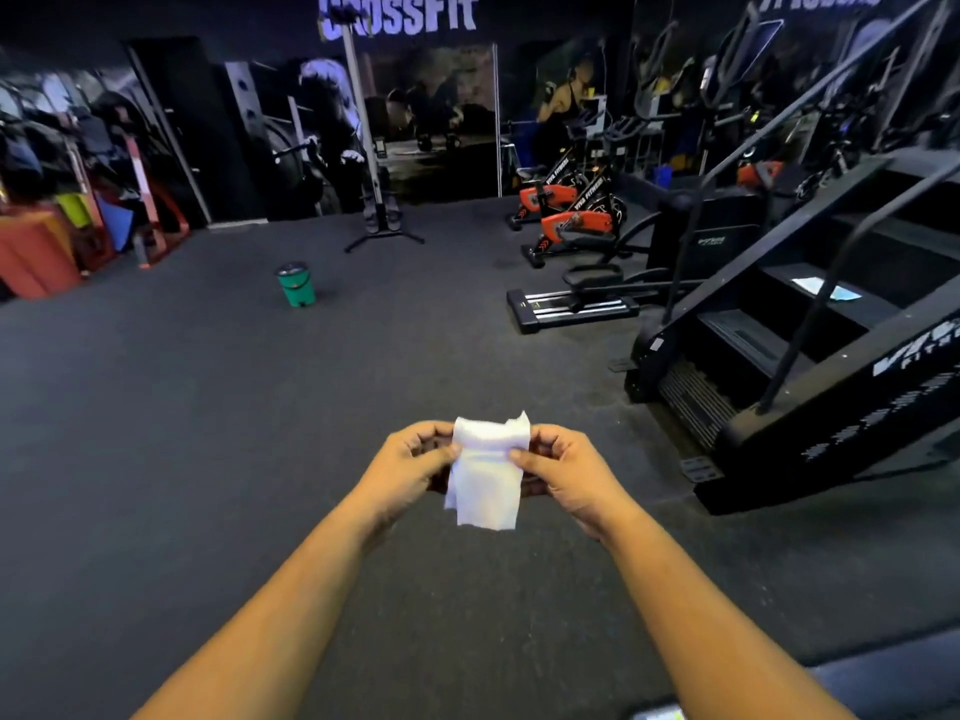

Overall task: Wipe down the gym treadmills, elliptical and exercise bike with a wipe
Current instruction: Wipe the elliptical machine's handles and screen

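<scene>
A dim gym with a dark rubber floor [208, 433] stretches ahead, its far wall covered in murals under a "CrossFit" sign [397, 13]. Out in the open floor stands a small green bin [296, 285] with a dark lid. To the right rear, two red and black exercise bikes [571, 215] are parked one beside the other, and nearer lies the low base of what looks like an elliptical [571, 304], though the gloom makes that hard to confirm. A black stair climber [789, 366] fills the right side, its steps rising away; a pale sheet [826, 291] lies on one upper step. Colourful mats and gear [62, 236] crowd the left wall.

In the middle foreground, both bare forearms reach forward. The left hand [415, 459] pinches the left edge of a white wipe [488, 475] between thumb and curled fingers, and the right hand [566, 470] pinches the right edge the same way. The wipe hangs between them, folded and slightly crumpled, held in the air above the floor and well apart from every machine.
</scene>
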The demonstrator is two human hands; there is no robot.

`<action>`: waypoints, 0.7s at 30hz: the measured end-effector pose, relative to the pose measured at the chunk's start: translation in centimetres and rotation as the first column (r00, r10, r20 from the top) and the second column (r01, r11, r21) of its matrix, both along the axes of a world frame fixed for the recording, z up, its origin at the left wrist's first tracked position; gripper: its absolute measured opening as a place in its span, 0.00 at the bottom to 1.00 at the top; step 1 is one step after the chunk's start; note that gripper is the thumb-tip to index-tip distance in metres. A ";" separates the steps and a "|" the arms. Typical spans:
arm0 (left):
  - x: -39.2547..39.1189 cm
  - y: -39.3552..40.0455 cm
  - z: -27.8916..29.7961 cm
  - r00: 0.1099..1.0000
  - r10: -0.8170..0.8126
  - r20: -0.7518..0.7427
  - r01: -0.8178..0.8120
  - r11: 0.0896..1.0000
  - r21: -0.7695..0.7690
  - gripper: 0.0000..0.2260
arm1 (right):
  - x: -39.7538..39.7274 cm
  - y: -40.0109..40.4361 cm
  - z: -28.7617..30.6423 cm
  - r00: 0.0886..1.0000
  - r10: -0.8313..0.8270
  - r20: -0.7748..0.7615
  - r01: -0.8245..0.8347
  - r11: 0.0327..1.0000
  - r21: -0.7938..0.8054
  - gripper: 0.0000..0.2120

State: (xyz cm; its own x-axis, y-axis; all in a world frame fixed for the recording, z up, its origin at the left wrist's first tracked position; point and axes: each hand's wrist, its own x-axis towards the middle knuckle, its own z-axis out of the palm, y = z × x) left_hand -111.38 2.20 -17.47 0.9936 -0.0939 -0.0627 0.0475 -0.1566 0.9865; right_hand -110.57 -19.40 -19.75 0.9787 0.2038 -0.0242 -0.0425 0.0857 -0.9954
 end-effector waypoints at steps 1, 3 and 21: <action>2.5 0.2 0.8 0.999 0.006 0.033 -0.006 1.000 0.004 0.08 | 2.6 -0.1 0.8 1.000 0.011 0.025 -0.010 1.000 -0.010 0.08; 5.7 0.5 2.1 0.997 -0.010 0.080 0.009 1.000 0.017 0.08 | 6.0 -0.2 2.0 0.997 0.020 0.073 -0.018 1.000 -0.025 0.08; 43.1 6.6 -0.2 0.998 -0.068 -0.016 0.063 0.975 -0.212 0.11 | 40.8 8.0 2.0 0.974 -0.224 0.014 0.224 0.974 -0.025 0.09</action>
State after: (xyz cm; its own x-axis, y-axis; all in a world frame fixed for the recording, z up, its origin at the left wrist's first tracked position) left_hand -68.29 8.78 -17.70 0.9834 -0.1724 -0.0571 0.0669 0.0518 0.9964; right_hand -69.74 -11.45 -17.78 0.9996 -0.0213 -0.0160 -0.0145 0.0659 -0.9977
